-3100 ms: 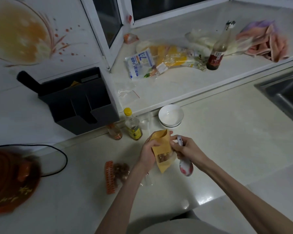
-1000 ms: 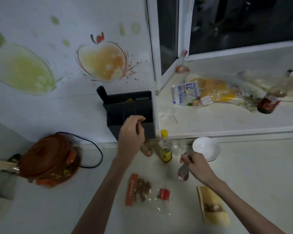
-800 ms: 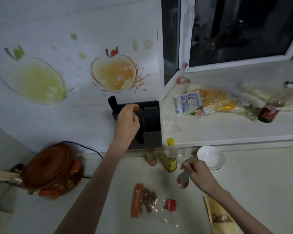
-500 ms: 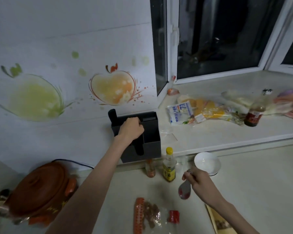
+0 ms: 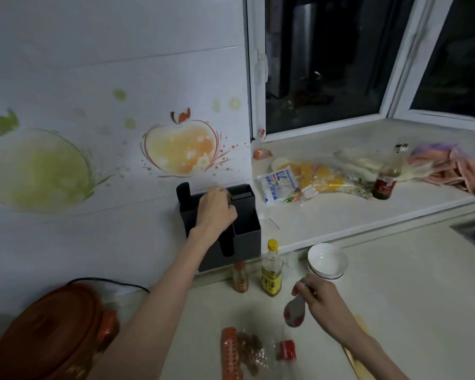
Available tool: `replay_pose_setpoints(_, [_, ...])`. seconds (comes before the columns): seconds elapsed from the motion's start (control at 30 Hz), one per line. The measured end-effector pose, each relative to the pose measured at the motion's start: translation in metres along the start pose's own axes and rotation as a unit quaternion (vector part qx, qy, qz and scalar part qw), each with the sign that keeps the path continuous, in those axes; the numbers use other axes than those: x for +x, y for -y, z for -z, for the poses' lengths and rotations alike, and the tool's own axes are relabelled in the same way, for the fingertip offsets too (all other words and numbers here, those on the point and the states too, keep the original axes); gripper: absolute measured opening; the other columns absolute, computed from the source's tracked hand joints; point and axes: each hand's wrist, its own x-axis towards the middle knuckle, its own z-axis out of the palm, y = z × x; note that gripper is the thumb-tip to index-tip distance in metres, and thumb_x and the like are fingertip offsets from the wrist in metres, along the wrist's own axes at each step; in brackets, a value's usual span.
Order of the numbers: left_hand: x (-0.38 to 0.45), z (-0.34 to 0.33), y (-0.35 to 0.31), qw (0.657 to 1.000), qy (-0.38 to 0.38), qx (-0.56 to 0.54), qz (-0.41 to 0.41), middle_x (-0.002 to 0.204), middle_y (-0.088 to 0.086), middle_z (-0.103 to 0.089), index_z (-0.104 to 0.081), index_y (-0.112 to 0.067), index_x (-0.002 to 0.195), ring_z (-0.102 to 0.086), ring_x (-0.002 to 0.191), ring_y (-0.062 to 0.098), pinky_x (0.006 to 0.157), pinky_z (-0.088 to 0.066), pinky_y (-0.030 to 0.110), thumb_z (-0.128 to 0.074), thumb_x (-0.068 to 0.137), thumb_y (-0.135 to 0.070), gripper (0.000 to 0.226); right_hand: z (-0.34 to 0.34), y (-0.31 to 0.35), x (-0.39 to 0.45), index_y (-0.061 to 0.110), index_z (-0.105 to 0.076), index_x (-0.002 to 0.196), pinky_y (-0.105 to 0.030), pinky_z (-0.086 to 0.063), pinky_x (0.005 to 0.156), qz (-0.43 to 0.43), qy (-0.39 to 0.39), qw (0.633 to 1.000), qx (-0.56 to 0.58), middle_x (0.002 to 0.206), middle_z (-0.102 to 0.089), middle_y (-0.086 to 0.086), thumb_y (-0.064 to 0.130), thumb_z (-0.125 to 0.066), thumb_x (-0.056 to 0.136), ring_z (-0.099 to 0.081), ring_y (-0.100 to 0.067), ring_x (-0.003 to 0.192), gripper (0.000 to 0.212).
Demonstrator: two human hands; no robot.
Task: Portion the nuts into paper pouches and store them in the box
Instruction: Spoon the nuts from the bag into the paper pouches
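A black compartment box [image 5: 246, 235] hangs on the tiled wall. My left hand [image 5: 214, 209] reaches into its top with fingers curled inside; what they hold is hidden. Over the counter, my right hand [image 5: 321, 298] grips a spoon [image 5: 294, 312] with a red-patterned bowl, hanging downward. A clear bag of nuts [image 5: 246, 352] with an orange strip lies at the bottom centre. A yellow paper pouch [image 5: 357, 362] lies flat at the lower right, mostly covered by my right forearm.
A white bowl [image 5: 327, 260], a yellow-capped bottle [image 5: 271, 270] and a small red bottle [image 5: 240, 277] stand below the box. A brown clay pot [image 5: 47, 338] sits at the lower left. Packets [image 5: 281, 183], a dark bottle [image 5: 385, 181] and pink cloth [image 5: 455, 171] lie on the sill.
The pouch left my hands and now lies on the counter. My left hand rose from the counter into the box's top. My right hand kept the spoon. The view tilted upward.
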Motion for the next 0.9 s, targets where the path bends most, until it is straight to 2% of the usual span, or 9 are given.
replay_pose_setpoints(0.13, [-0.007, 0.021, -0.005, 0.977, -0.19, 0.007, -0.101, 0.107, 0.002, -0.065, -0.072, -0.01, 0.102, -0.057, 0.106, 0.023, 0.096, -0.043, 0.035, -0.061, 0.087, -0.004, 0.019, -0.001, 0.012, -0.001, 0.005, -0.066, 0.076, -0.019, -0.036, 0.062, 0.01, -0.023, 1.0, -0.005, 0.076, -0.061, -0.009, 0.012, -0.052, 0.096, -0.053, -0.008, 0.069, 0.025])
replay_pose_setpoints(0.27, [-0.027, 0.038, -0.014, 0.923, -0.315, -0.063, -0.209, 0.097, 0.006, -0.068, -0.07, -0.004, 0.094, -0.062, 0.096, 0.02, 0.084, -0.052, 0.028, -0.053, 0.087, 0.0, 0.019, 0.001, 0.025, 0.005, 0.012, -0.067, 0.075, -0.014, -0.036, 0.064, 0.034, -0.048, 0.998, -0.015, 0.079, -0.057, -0.004, 0.016, -0.051, 0.096, -0.053, -0.008, 0.074, 0.027])
replay_pose_setpoints(0.33, [-0.042, 0.038, -0.019, 0.921, -0.305, -0.143, -0.198, 0.097, 0.006, -0.065, -0.062, -0.006, 0.098, -0.058, 0.095, 0.012, 0.085, -0.046, 0.014, -0.049, 0.089, -0.004, 0.016, 0.004, 0.033, 0.008, 0.013, -0.068, 0.073, -0.015, -0.036, 0.066, 0.046, -0.053, 0.997, -0.015, 0.081, -0.053, -0.002, 0.016, -0.051, 0.096, -0.052, -0.008, 0.077, 0.029])
replay_pose_setpoints(0.4, [-0.059, 0.029, -0.02, 0.925, -0.261, -0.243, -0.129, 0.1, 0.003, -0.068, -0.057, -0.011, 0.108, -0.059, 0.095, 0.004, 0.088, -0.042, 0.005, -0.057, 0.091, -0.005, 0.019, 0.006, 0.041, 0.01, 0.015, -0.065, 0.067, -0.016, -0.035, 0.065, 0.063, -0.063, 0.996, -0.011, 0.078, -0.052, 0.0, 0.015, -0.049, 0.097, -0.051, -0.006, 0.074, 0.034])
replay_pose_setpoints(0.53, [-0.093, 0.001, -0.019, 0.937, -0.194, -0.286, -0.058, 0.1, 0.005, -0.066, -0.07, -0.01, 0.106, -0.064, 0.091, 0.011, 0.084, -0.055, 0.028, -0.063, 0.09, -0.002, 0.02, 0.008, 0.055, 0.012, 0.011, -0.056, 0.063, -0.029, -0.039, 0.059, 0.063, -0.098, 0.993, -0.014, 0.062, -0.056, 0.0, 0.021, -0.045, 0.099, -0.052, -0.008, 0.059, 0.038])
replay_pose_setpoints(0.63, [-0.111, -0.007, -0.023, 0.926, -0.253, -0.255, -0.115, 0.093, 0.006, -0.067, -0.073, -0.009, 0.104, -0.064, 0.083, 0.01, 0.076, -0.057, 0.023, -0.064, 0.088, 0.0, 0.02, 0.008, 0.067, 0.012, 0.008, -0.051, 0.065, -0.042, -0.044, 0.057, 0.069, -0.08, 0.994, 0.013, 0.055, -0.055, -0.003, 0.03, -0.038, 0.099, -0.052, -0.016, 0.05, 0.042])
replay_pose_setpoints(0.77, [-0.124, -0.005, -0.034, 0.909, -0.301, -0.251, -0.143, 0.082, -0.004, -0.073, -0.071, -0.015, 0.106, -0.065, 0.066, 0.004, 0.057, -0.053, 0.015, -0.059, 0.094, -0.016, 0.017, 0.007, 0.077, 0.011, 0.022, -0.042, 0.069, -0.028, -0.034, 0.046, 0.093, -0.073, 0.991, 0.062, 0.047, -0.044, 0.01, 0.034, -0.036, 0.098, -0.043, -0.011, 0.038, 0.032])
replay_pose_setpoints(0.83, [-0.126, -0.005, -0.041, 0.914, -0.26, -0.292, -0.112, 0.077, -0.008, -0.071, -0.07, -0.017, 0.106, -0.062, 0.058, 0.002, 0.049, -0.049, 0.017, -0.06, 0.095, -0.017, 0.014, 0.007, 0.082, 0.012, 0.026, -0.045, 0.073, -0.018, -0.033, 0.044, 0.119, -0.063, 0.99, 0.048, 0.049, -0.05, 0.015, 0.029, -0.039, 0.099, -0.049, -0.009, 0.041, 0.027])
replay_pose_setpoints(0.9, [-0.125, -0.006, -0.048, 0.902, -0.201, -0.378, -0.059, 0.077, -0.016, -0.071, -0.069, -0.02, 0.104, -0.065, 0.064, 0.0, 0.054, -0.051, 0.015, -0.062, 0.094, -0.017, 0.012, 0.005, 0.085, 0.013, 0.023, -0.05, 0.079, -0.012, -0.032, 0.042, 0.132, -0.043, 0.99, 0.026, 0.053, -0.054, 0.015, 0.028, -0.043, 0.099, -0.052, -0.006, 0.043, 0.021])
